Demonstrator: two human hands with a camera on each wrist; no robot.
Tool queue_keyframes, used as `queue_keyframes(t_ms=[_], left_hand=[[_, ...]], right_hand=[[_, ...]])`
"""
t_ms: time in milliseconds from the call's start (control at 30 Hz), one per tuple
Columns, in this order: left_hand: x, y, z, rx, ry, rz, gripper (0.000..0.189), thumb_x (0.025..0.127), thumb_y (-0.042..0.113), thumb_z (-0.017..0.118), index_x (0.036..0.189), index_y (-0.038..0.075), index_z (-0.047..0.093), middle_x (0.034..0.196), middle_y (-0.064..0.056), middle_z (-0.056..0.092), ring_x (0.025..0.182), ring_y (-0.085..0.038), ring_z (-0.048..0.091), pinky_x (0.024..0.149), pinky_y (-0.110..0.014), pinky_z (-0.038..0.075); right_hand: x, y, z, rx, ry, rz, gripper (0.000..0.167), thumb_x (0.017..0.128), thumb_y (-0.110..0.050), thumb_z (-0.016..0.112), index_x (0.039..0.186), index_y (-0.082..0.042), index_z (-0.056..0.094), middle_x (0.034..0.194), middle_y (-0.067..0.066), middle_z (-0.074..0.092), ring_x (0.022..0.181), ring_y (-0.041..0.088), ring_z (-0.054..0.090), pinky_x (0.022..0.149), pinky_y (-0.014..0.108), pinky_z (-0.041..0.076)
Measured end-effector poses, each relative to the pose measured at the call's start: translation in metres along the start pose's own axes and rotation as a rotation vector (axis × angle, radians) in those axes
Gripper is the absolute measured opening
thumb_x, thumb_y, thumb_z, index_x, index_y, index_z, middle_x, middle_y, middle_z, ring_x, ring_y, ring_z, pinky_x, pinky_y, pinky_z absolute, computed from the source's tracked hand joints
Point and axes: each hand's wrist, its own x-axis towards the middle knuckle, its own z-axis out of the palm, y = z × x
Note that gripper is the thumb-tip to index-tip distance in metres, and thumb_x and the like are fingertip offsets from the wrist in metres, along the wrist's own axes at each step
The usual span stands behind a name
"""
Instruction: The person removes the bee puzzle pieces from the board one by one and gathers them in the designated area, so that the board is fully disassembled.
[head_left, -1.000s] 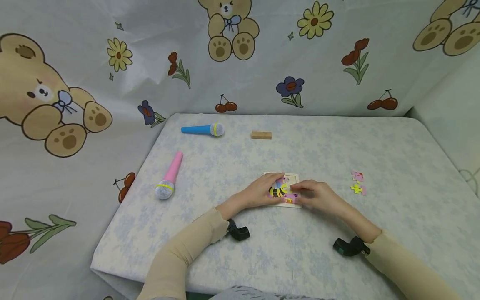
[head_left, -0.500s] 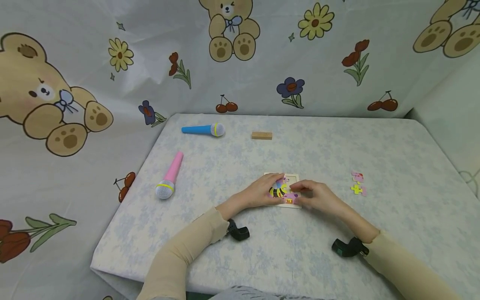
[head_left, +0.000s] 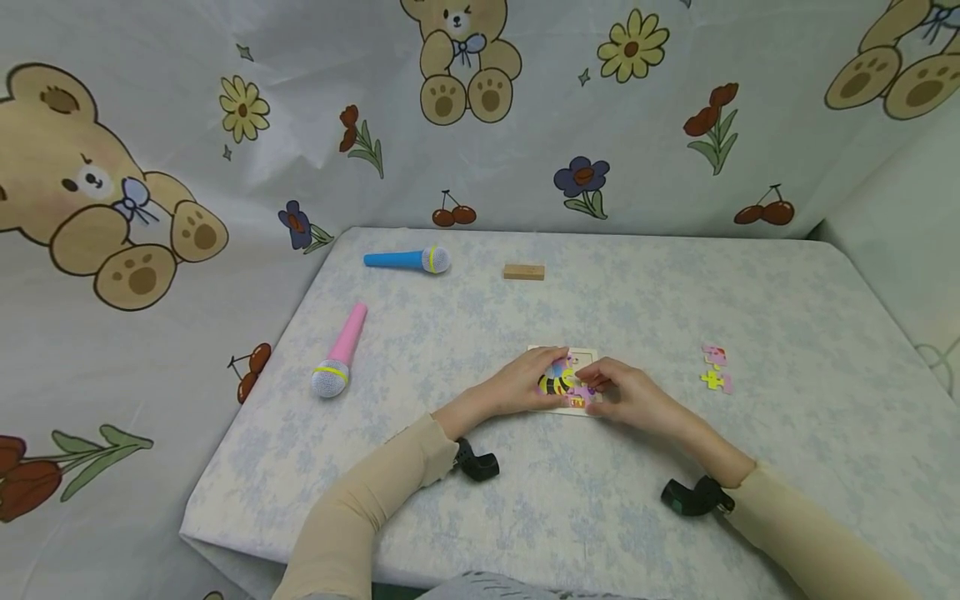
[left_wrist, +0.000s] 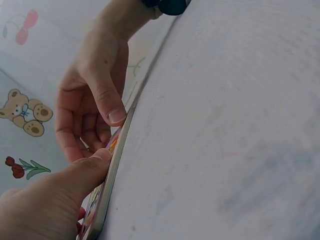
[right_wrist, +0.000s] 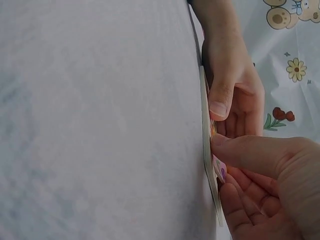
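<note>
nearest, two cream sleeves (head_left: 360,508) reaching in from the near edge of the counter (head_left: 525,508), each with a dark wrist mount just behind the hand. left hand (head_left: 517,387) resting at the left edge of the small puzzle board (head_left: 579,357), thumb laid along its near rim in the wrist views, fingers (left_wrist: 112,107) curled over the picture side and gripping the board. right hand (head_left: 633,398) at the board's right side, thumb and forefinger pinching a pink puzzle piece (right_wrist: 219,169) held right at the board's face, the other fingers loosely bent behind it. board lying flat on the pale flowered cloth, near the middle of the counter, showing a yellow and black bee (head_left: 557,383) between the two hands. to the right, well apart from the board, a few loose pieces (head_left: 715,368) in pink and yellow lying close together. to the left, a pink toy microphone (head_left: 339,352) lying with its grey head toward the near side. farther off, a blue toy microphone (head_left: 407,260) lying crosswise near the far left corner, and a small wooden block (head_left: 523,272) to its right near the far edge. behind everything, a hanging backdrop (head_left: 637,125) printed with bears, flowers and cherries.
</note>
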Motion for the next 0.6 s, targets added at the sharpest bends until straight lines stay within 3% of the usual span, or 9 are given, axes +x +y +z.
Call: queue_keyframes(t_ms=[400,600], left_hand=[[-0.0010,-0.0010,0.0028,-0.009,-0.004,-0.014,0.082,0.085,0.042,0.068,0.147,0.005,0.030,0.143,-0.011,0.040,0.132,-0.020,0.034,0.108,-0.027,0.024],[-0.0001,-0.0011,0.0021,-0.008,-0.004,-0.020,0.082,0.085,0.042,0.068,0.147,0.005,0.030,0.143,-0.011,0.040,0.132,-0.019,0.034,0.108,-0.027,0.024]], right_hand=[[0.0006,-0.0026,-0.0047,0.099,-0.044,0.067,0.043,0.079,-0.004,0.075,0.119,0.000,0.059,0.114,0.010,0.060,0.098,0.023,0.058,0.085,0.037,0.048],[0.0008,-0.0031,-0.0054,0.056,-0.036,0.008,0.044,0.077,-0.002,0.077,0.117,0.000,0.060,0.113,0.010,0.061,0.098,0.022,0.059,0.085,0.036,0.049]])
